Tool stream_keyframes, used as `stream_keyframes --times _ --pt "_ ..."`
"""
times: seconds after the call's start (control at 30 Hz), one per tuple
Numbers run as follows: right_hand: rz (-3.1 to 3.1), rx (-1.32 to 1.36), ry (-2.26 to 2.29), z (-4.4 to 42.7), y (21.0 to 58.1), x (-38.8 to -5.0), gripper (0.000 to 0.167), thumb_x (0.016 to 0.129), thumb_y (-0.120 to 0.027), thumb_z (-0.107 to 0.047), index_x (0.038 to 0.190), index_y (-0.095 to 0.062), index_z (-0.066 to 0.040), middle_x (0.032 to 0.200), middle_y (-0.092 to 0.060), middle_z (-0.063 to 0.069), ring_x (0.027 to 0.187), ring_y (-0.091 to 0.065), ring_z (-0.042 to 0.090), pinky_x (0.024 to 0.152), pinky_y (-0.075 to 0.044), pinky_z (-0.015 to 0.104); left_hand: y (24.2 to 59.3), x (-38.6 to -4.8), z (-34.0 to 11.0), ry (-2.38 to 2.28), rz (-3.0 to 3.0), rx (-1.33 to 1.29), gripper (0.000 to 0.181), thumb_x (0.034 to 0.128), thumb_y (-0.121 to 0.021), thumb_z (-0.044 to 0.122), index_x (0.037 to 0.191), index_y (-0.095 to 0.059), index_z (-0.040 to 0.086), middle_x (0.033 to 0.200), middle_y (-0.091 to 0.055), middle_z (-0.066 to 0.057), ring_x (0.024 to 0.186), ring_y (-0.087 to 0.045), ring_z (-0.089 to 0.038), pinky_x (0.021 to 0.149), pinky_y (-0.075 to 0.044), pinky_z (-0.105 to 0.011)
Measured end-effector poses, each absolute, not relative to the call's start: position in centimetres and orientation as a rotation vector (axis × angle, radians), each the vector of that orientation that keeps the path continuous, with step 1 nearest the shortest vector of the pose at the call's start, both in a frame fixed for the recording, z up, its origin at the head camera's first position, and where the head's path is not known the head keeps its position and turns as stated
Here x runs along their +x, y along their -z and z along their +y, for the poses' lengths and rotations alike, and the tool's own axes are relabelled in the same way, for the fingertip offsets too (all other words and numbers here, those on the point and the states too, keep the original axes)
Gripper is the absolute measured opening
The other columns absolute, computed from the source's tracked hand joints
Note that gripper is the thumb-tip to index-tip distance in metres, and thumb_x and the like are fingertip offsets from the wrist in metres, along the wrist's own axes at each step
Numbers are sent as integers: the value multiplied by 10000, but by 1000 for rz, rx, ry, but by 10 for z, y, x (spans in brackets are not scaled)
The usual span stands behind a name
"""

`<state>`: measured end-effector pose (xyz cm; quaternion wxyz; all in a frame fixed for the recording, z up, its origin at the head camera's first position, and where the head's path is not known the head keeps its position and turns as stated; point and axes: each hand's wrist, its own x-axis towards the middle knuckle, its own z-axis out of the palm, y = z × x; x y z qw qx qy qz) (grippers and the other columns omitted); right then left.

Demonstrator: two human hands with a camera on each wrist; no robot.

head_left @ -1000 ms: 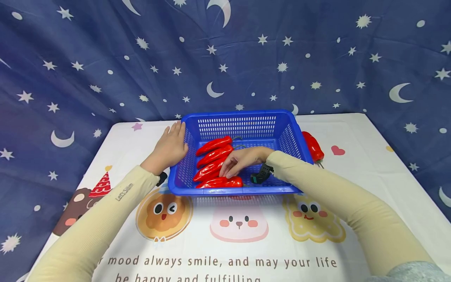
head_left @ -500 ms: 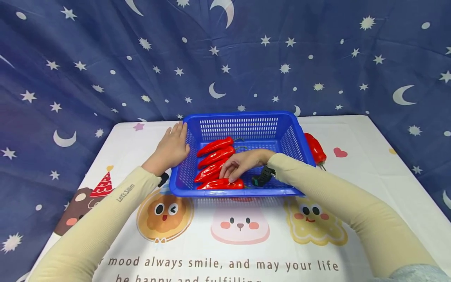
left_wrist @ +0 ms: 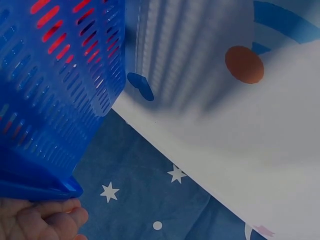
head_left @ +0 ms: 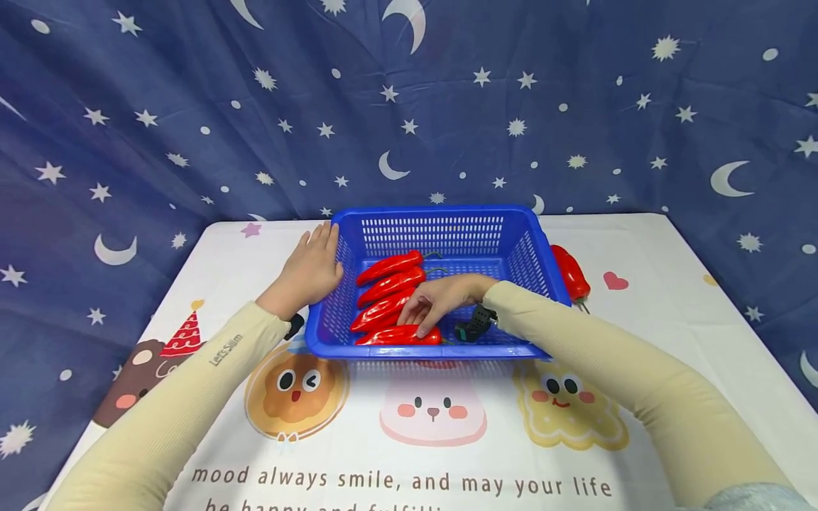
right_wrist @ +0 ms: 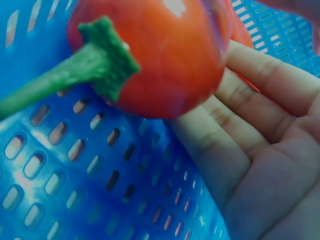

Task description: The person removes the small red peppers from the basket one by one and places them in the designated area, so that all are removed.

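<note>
In the head view, a blue plastic basket (head_left: 409,351) stands on the table with several red peppers lying side by side in its left half. My left hand (head_left: 309,270) lies flat against the basket's left side, fingers straight; its fingers (left_wrist: 45,220) touch the rim in the left wrist view. Inside the basket, my right hand (head_left: 441,298) is over the front pepper (head_left: 396,336). Seen from the right wrist, extended fingers (right_wrist: 255,100) rest along a red pepper (right_wrist: 160,60) with a green stem; the fingertips are hidden behind it.
Another red pepper (head_left: 570,273) lies on the table outside the basket's right side. A white printed cloth (head_left: 281,454) covers the table. Behind it hangs a blue curtain (head_left: 447,106) with stars and moons. The basket's walls rise around my right hand.
My right thumb has slid slightly right along the front pepper, which has barely shifted. My left hand has stayed at the basket's side. The head view has tilted a little.
</note>
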<state>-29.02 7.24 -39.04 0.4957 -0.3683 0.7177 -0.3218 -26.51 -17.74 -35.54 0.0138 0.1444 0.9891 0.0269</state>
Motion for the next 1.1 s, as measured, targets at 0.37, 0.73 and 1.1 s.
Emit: stream_keyframes --times 0.37,0.73,1.1 --pt "1705 -848 841 71 387 -292 433 801 -680 29 1214 -551 54 963 -606 5 914 -588 108 902 -503 240 351 -266 -178 -82 3085 444 664 915 -392 176 1442 -142 -141 1516 -164 -323 1421 -171 -443 1178 -90 -532" --pt "1719 -836 848 71 390 -291 430 820 -675 -4 1233 -567 43 1009 -642 7 951 -599 97 944 -497 258 352 -266 -177 -77 3080 446 661 916 -387 183 1442 -149 -140 1515 -170 -321 1422 -171 -440 1177 -94 -534" --pt "1705 -855 898 69 394 -288 374 816 -677 5 1177 -595 55 937 -663 -23 878 -617 81 881 -526 239 355 -263 -177 -80 3072 456 656 918 -384 177 1438 -148 -147 1512 -168 -328 1419 -174 -445 1174 -102 -541"
